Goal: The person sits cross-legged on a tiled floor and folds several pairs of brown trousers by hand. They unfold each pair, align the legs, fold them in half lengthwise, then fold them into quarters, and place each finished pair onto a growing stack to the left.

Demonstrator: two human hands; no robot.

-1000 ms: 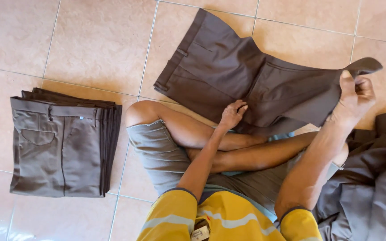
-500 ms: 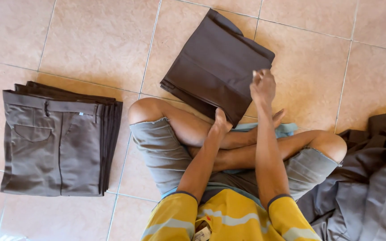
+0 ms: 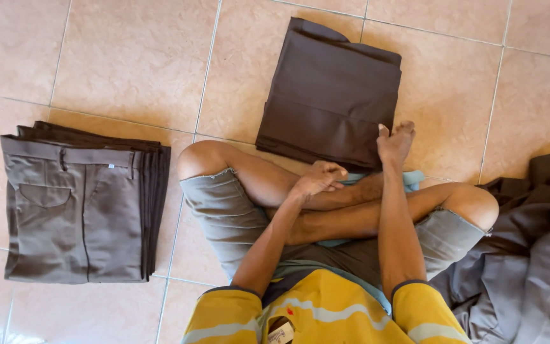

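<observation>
While our right hand (image 3: 394,141) presses flat on the folded brown shorts (image 3: 329,95) at twelve o'clock on the floor (image 3: 128,57), and our left hand (image 3: 319,178) rests loosely curled and empty, we judge the cloth soft, light, best pinched at its folded edge.

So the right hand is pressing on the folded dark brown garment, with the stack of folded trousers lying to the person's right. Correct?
Not quite. The head view shows the stack of folded trousers on the person's left, not right. The right hand does press on the folded dark brown garment.
</observation>
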